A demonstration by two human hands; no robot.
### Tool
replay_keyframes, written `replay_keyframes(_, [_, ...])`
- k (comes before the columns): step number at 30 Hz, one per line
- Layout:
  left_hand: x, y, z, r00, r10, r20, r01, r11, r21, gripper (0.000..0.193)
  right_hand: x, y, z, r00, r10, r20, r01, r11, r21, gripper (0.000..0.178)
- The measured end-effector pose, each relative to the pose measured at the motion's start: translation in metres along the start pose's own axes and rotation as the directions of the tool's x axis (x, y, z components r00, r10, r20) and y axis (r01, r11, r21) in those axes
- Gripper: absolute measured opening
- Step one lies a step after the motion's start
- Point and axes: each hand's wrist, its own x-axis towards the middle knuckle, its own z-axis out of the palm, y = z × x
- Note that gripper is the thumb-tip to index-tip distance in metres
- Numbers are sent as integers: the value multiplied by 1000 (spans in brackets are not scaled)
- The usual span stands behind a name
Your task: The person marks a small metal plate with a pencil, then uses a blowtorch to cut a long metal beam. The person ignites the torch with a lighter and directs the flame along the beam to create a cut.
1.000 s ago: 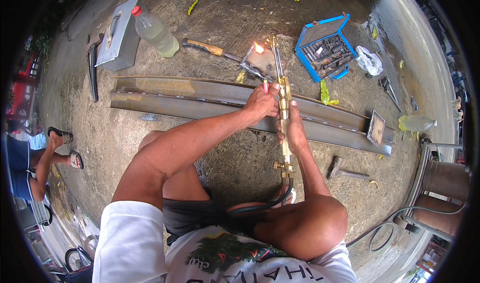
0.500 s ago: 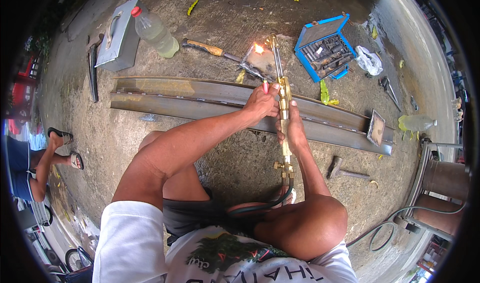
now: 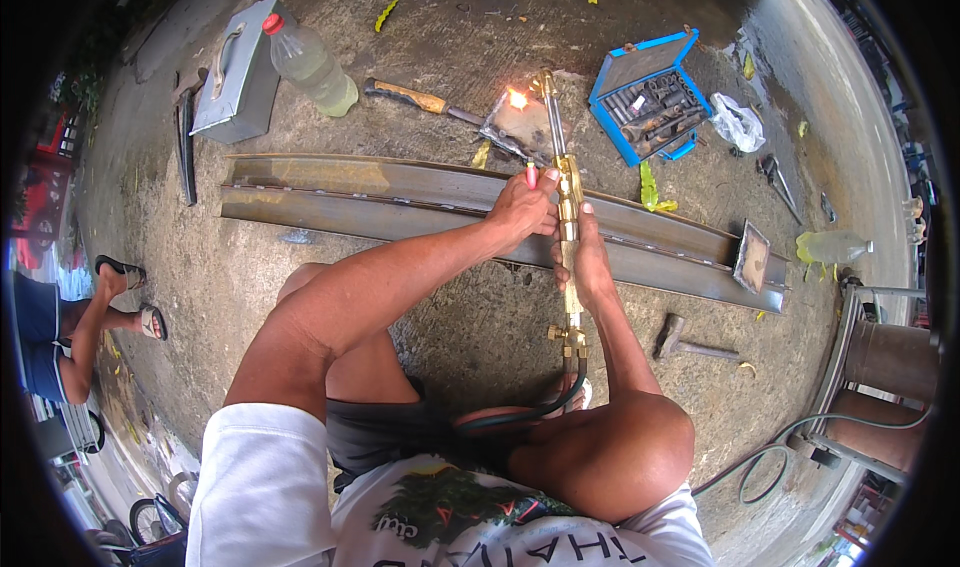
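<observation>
A brass cutting torch (image 3: pixel 571 182) points away from me, with my right hand (image 3: pixel 590 259) wrapped around its handle. My left hand (image 3: pixel 522 207) is closed on a small pink lighter (image 3: pixel 531 174), and its fingers also touch the torch body. Just left of the torch head burns a small orange flame (image 3: pixel 517 98), over a square metal plate (image 3: pixel 520 125). Dark hoses (image 3: pixel 520 417) run from the torch's lower end past my leg. Beneath my hands lie two long steel channels (image 3: pixel 350 202), side by side on the concrete.
A wooden-handled tool (image 3: pixel 415 97), a liquid-filled bottle (image 3: pixel 315 77) and a grey metal box (image 3: pixel 240 82) lie beyond the channels. An opened blue socket case (image 3: pixel 645 107) sits at far right. A hammer (image 3: pixel 690 342) lies nearer. Another person's leg (image 3: pixel 90 337) shows at left.
The flame beside the torch head looks slightly larger and has changed shape. Both hands and the torch stay in nearly the same place.
</observation>
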Motion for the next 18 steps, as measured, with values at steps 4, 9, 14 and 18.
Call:
replay_keyframes(4, [0,0,0,1000,-1,-9,1,1000,-7,49,1,1,-1,1000,8,0,-8,1000,5,66])
replay_keyframes(9, [-2,1,1,1000,5,2,-5,1000,-12,49,0,1,-1,1000,10,-2,-10,1000,5,65])
replay_keyframes(14, [-1,0,1,1000,6,-12,-7,1000,-18,48,-1,0,-1,1000,-5,2,5,1000,3,65])
replay_keyframes(18, [0,0,1,1000,8,-9,-8,1000,-24,48,1,1,-2,1000,-10,6,10,1000,9,66])
